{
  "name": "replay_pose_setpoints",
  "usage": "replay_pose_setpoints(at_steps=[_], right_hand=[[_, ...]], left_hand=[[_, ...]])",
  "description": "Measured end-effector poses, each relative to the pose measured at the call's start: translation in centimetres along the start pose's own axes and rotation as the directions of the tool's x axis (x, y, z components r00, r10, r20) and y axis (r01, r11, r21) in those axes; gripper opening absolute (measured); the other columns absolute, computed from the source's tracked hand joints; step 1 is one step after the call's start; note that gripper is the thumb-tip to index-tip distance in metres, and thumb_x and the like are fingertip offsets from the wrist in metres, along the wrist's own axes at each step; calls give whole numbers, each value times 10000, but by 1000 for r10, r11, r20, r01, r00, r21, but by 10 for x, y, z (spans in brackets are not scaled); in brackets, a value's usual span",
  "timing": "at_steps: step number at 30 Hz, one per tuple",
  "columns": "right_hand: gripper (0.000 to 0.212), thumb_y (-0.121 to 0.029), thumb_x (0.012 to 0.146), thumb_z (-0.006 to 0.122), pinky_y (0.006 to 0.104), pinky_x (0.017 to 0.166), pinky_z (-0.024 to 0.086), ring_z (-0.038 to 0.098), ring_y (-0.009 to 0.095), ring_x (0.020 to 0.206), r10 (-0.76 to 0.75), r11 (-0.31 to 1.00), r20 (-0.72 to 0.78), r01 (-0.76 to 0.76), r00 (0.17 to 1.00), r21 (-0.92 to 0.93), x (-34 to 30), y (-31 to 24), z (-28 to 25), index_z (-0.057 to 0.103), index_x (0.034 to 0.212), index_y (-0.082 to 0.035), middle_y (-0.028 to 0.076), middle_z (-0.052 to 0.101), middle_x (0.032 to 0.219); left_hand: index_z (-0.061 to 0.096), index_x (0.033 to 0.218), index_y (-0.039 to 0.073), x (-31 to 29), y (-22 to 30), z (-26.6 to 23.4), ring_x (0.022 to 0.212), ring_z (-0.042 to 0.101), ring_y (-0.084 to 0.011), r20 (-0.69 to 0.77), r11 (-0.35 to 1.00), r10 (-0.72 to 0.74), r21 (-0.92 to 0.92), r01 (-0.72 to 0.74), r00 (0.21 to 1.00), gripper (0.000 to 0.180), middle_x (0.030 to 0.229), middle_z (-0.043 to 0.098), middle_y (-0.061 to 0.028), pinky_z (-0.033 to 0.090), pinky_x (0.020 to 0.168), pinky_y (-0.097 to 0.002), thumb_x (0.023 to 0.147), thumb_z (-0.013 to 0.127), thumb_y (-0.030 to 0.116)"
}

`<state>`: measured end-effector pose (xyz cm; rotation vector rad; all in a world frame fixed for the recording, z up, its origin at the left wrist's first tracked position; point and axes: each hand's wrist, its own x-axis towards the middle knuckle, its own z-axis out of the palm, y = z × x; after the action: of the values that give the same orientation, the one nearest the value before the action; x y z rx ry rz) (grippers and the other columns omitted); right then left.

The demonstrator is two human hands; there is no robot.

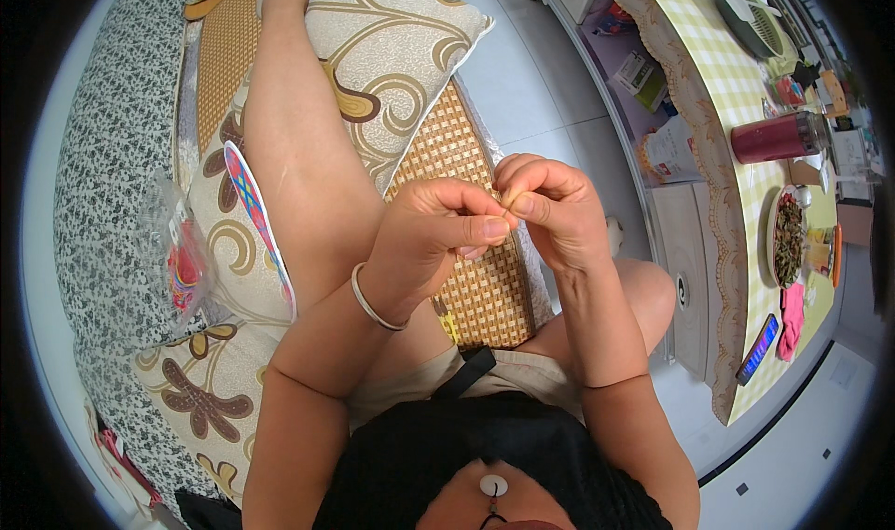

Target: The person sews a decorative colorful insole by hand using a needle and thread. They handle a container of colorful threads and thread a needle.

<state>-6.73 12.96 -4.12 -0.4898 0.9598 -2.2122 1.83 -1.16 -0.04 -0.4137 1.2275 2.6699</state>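
Note:
In front of my lap my left hand [427,234] and my right hand [561,215] meet at the fingertips. Each one pinches thumb against forefinger; whatever lies between them is too small to make out. A pale bangle [365,299] circles my left wrist. Beside my outstretched left leg leans a long insole [250,204] with a bright pink, blue and red pattern, apart from both hands. Left of it sits a clear plastic bag [183,261] with pink and red strands inside.
I sit on a woven mat [466,148] with patterned cushions [392,36]. To the right, a table with a checked cloth [695,41] bears a dark red bottle [774,138], a plate of dried brownish pieces [789,236], a pink cloth [791,320] and a phone [758,349].

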Motion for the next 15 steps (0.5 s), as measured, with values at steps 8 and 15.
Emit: replay_pose_setpoints(at_steps=[8,15], right_hand=[[57,-38,748,695,258,688,442,549,139,727,-30,999,27,31,999,-19,0,1,-1,651,765,-5,58,596,769],[44,-28,754,686,259,692,448,556,141,735,-31,999,41,32,999,-31,-1,-1,-1,654,768,-2,68,601,775]], left_hand=[[634,831,-73,1,0,0,555,442,-78,15,999,-37,-19,37,999,127,687,576,-68,352,520,-190,761,666,27],[627,828,-73,1,3,1,552,440,-79,26,995,-95,-37,96,995,129,674,559,-61,352,519,-193,764,662,33]])
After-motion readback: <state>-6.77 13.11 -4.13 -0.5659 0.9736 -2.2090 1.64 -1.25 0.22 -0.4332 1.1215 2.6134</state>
